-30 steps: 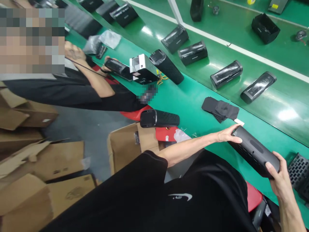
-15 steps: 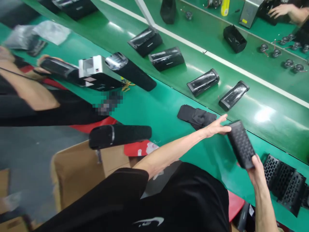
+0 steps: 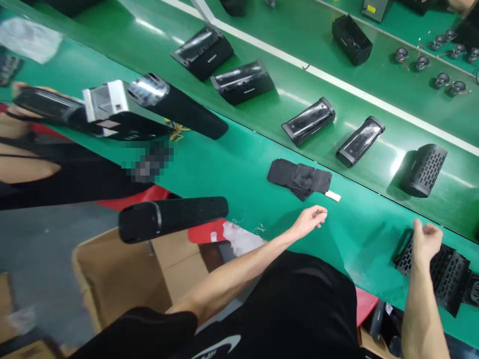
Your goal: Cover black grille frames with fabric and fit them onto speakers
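My left hand (image 3: pixel 311 221) hovers over the green bench, its fingers loosely bent and nothing in them. Just beyond it lies a stack of black cloth pieces (image 3: pixel 299 178) with a small white strip at its end. My right hand (image 3: pixel 426 242) is empty, thumb raised and apart from the bent fingers. It is above perforated black grilles (image 3: pixel 451 279), partly hiding them. A black speaker (image 3: pixel 426 170) with a slotted grille rests tilted on the green conveyor, beyond my right hand and apart from it.
More black speaker housings (image 3: pixel 243 82) lie spaced along the conveyor (image 3: pixel 262 117). A black cylindrical speaker (image 3: pixel 174 217) sits over a cardboard box (image 3: pixel 123 279). Left stands a white-and-black device (image 3: pixel 123 112) beside a co-worker's arm (image 3: pixel 28 162). Small speaker drivers (image 3: pixel 422 63) lie far right.
The black speaker has gone from between my hands to the conveyor, and my right hand has let go. My left hand has drawn back towards me. The view has swung right.
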{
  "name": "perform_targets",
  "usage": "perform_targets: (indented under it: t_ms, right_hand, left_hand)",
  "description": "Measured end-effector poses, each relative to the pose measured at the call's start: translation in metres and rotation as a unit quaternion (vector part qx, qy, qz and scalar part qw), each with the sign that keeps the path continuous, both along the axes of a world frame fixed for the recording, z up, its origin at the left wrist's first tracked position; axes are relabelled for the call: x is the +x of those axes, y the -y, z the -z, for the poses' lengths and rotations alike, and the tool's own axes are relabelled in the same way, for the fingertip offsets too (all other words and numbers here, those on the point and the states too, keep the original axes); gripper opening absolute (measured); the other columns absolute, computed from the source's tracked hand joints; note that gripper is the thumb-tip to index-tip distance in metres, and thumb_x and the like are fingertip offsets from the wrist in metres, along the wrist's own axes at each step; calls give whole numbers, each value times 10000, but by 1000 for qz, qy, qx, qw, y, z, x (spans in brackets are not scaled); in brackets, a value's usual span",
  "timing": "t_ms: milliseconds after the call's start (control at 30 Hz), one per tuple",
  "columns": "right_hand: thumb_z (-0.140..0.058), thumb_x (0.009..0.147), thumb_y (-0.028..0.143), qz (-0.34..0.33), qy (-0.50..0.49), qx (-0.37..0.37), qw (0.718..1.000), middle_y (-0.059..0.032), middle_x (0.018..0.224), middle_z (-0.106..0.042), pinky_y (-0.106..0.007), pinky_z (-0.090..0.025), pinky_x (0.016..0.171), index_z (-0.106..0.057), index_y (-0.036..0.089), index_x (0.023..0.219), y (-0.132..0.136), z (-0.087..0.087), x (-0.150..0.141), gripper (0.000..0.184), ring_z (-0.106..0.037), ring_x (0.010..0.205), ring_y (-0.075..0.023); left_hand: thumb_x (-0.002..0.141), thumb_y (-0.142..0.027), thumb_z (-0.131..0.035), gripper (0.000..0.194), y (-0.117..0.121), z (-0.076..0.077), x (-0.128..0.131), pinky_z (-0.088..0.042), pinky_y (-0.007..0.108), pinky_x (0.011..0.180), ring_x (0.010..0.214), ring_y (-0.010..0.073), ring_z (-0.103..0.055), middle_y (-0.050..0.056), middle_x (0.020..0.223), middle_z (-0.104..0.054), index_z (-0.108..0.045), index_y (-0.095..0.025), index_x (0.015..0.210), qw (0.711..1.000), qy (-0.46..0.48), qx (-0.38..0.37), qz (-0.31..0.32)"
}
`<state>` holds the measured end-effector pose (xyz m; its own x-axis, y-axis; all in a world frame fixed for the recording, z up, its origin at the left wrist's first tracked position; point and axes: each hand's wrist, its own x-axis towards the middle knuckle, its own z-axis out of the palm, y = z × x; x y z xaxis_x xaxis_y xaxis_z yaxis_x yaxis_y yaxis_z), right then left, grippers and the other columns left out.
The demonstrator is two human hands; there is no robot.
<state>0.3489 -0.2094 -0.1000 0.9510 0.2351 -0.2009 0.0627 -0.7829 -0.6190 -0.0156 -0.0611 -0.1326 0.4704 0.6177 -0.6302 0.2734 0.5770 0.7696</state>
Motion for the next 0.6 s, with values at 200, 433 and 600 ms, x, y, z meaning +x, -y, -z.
perform_targets:
  t_ms: [200,433,600]
  right_hand:
    - [-647,689,526,-15,52,-165,985,-68,760,-626,-535,-528,872,-581,289,825,87,-8,-54,281,-660,859,-366]
    - [-530,782,552,-316,41,-92,943,-92,826,-676,-464,-507,836,-660,250,901,60,13,-95,349,-654,809,-320]
    - [-475,853,618,-436,53,-69,896,-122,927,-677,-443,-497,735,-685,250,887,22,25,-126,425,-644,813,-319]
  left_hand:
    - [829,-410,-730,303,8,10,-11,-506,217,581,725,127,-626,8,790,-664,-664,-158,984,999,-26,-29,-27]
    - [870,-335,-695,220,1,7,1,-500,218,570,656,115,-617,3,727,-653,-676,-137,964,999,-25,6,-29]
    - [905,-316,-663,199,-8,9,-15,-528,245,671,721,128,-641,14,760,-683,-703,-137,982,994,-43,71,-73]
